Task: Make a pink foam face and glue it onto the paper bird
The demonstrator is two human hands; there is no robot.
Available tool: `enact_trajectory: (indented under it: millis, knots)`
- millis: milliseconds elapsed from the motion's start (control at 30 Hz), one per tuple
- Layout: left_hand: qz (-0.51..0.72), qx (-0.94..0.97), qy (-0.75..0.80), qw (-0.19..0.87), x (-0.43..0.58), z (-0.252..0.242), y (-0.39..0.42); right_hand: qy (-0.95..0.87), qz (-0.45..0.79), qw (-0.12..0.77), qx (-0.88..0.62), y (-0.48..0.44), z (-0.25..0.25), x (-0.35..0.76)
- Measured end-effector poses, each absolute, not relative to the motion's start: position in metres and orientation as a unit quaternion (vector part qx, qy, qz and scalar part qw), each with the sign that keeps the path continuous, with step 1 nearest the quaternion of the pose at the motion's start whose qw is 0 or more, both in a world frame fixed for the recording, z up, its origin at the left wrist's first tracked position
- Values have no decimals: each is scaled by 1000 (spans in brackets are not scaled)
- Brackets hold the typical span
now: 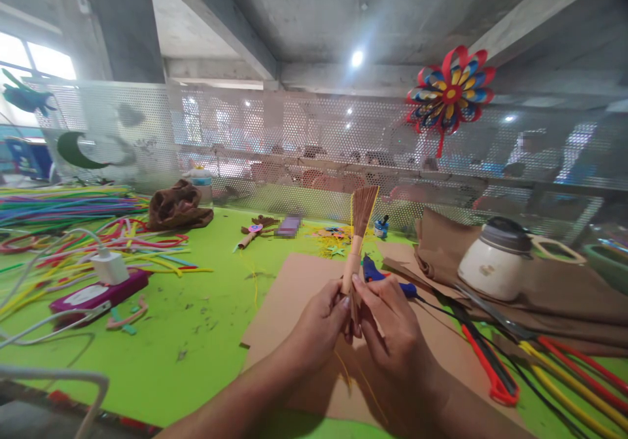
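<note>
Between my hands is a small brown paper broom (363, 220), upright, its pleated fan spread at the top with yellow edging. My left hand (321, 321) wraps round the lower part of its tan handle. With thumb and fingers, my right hand (395, 321) pinches the handle from the other side. Brown folded ends stick out below my fingers, and yellow threads hang under them. A brown cardboard sheet (294, 301) lies beneath my hands. Just behind my right hand rests a blue glue gun (373, 270), partly hidden.
On the right lie a red utility knife (490, 367), scissors (564, 347), folded brown cloth (436, 262) and a white jar (493, 262). At left are coloured pipe cleaners (161, 239) and a purple power strip (101, 298) with cables. A perforated screen (294, 138) closes the back.
</note>
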State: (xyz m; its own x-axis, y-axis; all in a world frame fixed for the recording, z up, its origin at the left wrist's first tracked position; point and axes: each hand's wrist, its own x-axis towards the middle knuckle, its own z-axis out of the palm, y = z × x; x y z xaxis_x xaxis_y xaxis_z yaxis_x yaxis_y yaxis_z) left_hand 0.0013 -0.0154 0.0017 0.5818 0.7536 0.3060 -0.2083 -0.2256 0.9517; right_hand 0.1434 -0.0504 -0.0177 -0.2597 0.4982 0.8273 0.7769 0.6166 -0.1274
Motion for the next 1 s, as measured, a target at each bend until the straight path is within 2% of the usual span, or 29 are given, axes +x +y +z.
enact_trajectory:
  millis: [1000]
  knots:
    - [413,657,201,598,2,-2,-12,-779,-168,447,-406,-52,-17,143]
